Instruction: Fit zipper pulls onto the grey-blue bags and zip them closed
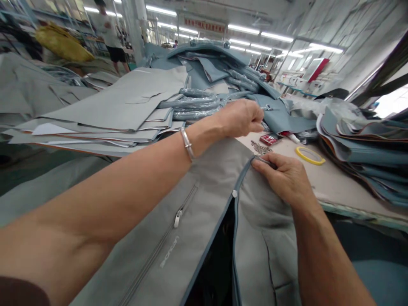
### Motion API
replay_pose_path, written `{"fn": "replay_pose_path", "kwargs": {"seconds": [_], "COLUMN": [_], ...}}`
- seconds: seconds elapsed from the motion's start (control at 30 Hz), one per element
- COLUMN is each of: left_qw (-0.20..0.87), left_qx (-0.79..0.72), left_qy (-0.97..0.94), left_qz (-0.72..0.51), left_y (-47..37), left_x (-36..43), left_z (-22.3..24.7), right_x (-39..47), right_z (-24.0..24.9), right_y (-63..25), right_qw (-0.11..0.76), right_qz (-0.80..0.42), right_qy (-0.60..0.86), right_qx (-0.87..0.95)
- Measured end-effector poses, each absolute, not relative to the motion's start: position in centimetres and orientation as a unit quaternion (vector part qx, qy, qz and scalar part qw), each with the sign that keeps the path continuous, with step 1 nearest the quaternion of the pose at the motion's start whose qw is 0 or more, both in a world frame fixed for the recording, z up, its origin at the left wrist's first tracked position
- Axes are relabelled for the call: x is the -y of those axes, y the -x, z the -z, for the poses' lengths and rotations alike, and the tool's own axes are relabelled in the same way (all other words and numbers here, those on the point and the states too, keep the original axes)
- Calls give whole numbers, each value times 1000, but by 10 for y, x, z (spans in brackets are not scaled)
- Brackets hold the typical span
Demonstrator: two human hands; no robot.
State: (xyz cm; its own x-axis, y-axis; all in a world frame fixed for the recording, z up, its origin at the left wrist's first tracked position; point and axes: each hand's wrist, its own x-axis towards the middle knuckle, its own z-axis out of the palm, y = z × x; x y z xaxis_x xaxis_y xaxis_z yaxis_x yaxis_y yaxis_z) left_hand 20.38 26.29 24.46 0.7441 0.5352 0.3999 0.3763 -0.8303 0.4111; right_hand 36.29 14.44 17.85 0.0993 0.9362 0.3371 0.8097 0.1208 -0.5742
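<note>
A large grey fabric bag [210, 178], with blue trim along its opening, lies before me. My right hand [283, 174] pinches the top end of the blue-trimmed edge, with a dark thin thing partly showing under its fingers. Below that grip sits a small white piece [235, 194] on the edge, and the opening beneath it shows a black inside. My left hand [244, 117] is raised above the far side of the bag, fingers closed; what they hold, if anything, is hidden. On the front panel are a zip with a white puller [178, 218] and pale lettering [169, 251].
Near my hands on the table [334, 182] lie a heap of small metal pieces [261, 147], a red box [270, 139] and a yellow tape roll [310, 155]. Stacked grey panels [127, 97] stand left, blue-grey pieces [360, 148] right. A person [111, 34] stands far left.
</note>
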Motion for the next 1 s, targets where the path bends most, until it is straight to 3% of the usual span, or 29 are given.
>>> {"fn": "replay_pose_path", "kwargs": {"seconds": [0.13, 0.37, 0.63, 0.83, 1.0], "left_qw": [146, 86, 196, 252, 233], "left_qx": [-266, -204, -173, -91, -88], "left_qy": [-916, -963, -963, -958, -968], "left_qz": [-263, -151, -72, -97, -43], "left_y": [-205, -178, -160, -126, -132], "left_x": [-252, -205, -166, -96, -57], "left_z": [-236, -203, -209, -254, -311], "right_x": [-130, -106, -62, -9, 65], "right_z": [-172, -169, -156, -158, -212], "right_y": [-369, -395, -385, -425, -479], "right_qw": [361, 270, 215, 121, 182], "right_qz": [-185, -253, -334, -272, -145], "right_qy": [610, 582, 588, 662, 728], "right_qx": [681, 724, 705, 688, 645]}}
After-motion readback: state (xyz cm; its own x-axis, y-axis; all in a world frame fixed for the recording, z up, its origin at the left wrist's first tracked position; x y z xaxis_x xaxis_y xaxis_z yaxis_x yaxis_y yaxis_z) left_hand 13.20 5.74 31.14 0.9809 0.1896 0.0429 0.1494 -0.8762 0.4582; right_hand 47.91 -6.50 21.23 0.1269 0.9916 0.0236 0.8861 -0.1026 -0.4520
